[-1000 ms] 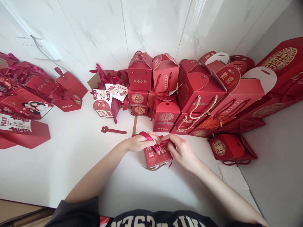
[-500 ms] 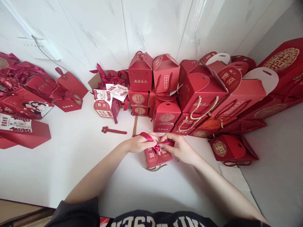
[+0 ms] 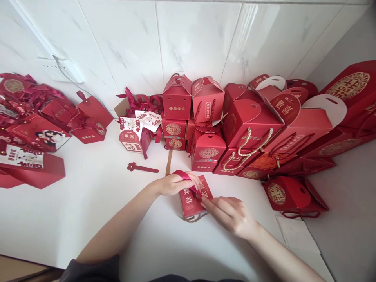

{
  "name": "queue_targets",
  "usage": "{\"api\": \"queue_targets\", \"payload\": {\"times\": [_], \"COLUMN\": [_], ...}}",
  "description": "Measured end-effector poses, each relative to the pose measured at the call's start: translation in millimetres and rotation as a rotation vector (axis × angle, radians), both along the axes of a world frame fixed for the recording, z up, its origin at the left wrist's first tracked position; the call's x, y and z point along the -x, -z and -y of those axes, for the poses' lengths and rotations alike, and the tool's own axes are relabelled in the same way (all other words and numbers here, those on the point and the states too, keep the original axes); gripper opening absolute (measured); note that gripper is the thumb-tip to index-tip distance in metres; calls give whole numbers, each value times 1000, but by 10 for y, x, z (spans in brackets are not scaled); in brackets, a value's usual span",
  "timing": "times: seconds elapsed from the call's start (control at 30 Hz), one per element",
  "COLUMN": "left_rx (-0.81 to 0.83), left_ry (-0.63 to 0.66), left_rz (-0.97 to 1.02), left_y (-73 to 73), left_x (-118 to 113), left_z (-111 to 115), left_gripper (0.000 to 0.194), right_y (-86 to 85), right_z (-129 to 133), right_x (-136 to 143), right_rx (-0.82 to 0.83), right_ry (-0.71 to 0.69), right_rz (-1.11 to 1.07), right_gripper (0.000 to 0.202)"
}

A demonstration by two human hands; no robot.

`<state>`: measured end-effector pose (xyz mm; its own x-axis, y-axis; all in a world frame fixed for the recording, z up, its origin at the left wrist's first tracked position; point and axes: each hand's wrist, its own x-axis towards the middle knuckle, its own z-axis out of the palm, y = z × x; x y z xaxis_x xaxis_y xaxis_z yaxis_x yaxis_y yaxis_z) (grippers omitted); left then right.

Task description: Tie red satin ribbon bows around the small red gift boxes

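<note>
A small red gift box [image 3: 188, 204] with pale characters and a twisted cord handle lies on the white table in front of me. A crimson satin ribbon [image 3: 182, 174] loops over its top. My left hand [image 3: 175, 183] rests above the box's left side, its fingers closed on the ribbon. At the box's right side, my right hand [image 3: 227, 213] pinches the ribbon near the box top with thumb and forefinger. The fingers partly cover where the ribbon crosses.
Stacked red gift boxes [image 3: 249, 117] stand along the tiled wall. A flower-ended red strap [image 3: 142, 168] lies left of my hands. Behind it are a pink-and-white box [image 3: 132, 143] and a carton of ribbons [image 3: 141, 102]. More decorated boxes [image 3: 53, 135] fill the left side.
My right hand has moved down toward me, from the ribbon's middle to the box's right side. The left hand stays on the ribbon. The camera view has tilted slightly upward.
</note>
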<state>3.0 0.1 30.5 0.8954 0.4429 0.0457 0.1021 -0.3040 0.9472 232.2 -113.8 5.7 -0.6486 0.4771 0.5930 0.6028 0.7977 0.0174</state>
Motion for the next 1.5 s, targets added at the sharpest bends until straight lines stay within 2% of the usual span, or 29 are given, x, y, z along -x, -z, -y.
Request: {"api": "queue_targets", "payload": {"times": [0.1, 0.27, 0.37, 0.47, 0.6, 0.7, 0.8, 0.9, 0.97, 1.07, 1.2, 1.33, 1.5], "left_rx": [4, -19, -45, -123, -234, -278, -313, -314, -320, -404, -713, -945, -1067], "left_ry": [-11, -22, -26, -31, -61, -33, -20, -36, -38, -91, -270, -329, -337], "left_rz": [-10, 13, 29, 50, 29, 12, -3, 6, 1, -53, -173, -187, -121], "left_y": [0, 2, -9, -22, -29, -18, 12, 21, -13, -118, -213, -152, -54], "left_x": [-3, -19, -32, -58, -103, -112, -96, -75, -70, -74, -83, -65, -16], "left_z": [6, 2, 10, 36, 73, 76, 62, 54, 71, 155, 341, 473, 488], "left_gripper": [30, 31, 29, 19, 13, 12, 10, 11, 9, 5, 13, 20, 19], "right_y": [-65, -136, -100, -23, 31, -1, -30, -12, 9, 21, 15, -1, -80], "right_z": [31, -1, -17, -7, 9, -66, -243, -418, -473, -456, -364, -301, -289], "right_x": [21, 63, 72, 85, 107, 102, 84, 76, 80, 94, 104, 101, 99], "right_rx": [-93, -113, -102, -93, -64, 151, 528, 831, 921, 905, 779, 717, 665], "right_ry": [12, 47, 59, 63, 47, 6, 14, -59, -119, -100, -1, 75, 105], "right_rz": [120, 162, 171, 172, 98, -161, -464, -618, -650, -644, -574, -526, -452], "right_gripper": [27, 29, 27, 23, 30, 21, 10, 14, 16, 17, 15, 14, 14]}}
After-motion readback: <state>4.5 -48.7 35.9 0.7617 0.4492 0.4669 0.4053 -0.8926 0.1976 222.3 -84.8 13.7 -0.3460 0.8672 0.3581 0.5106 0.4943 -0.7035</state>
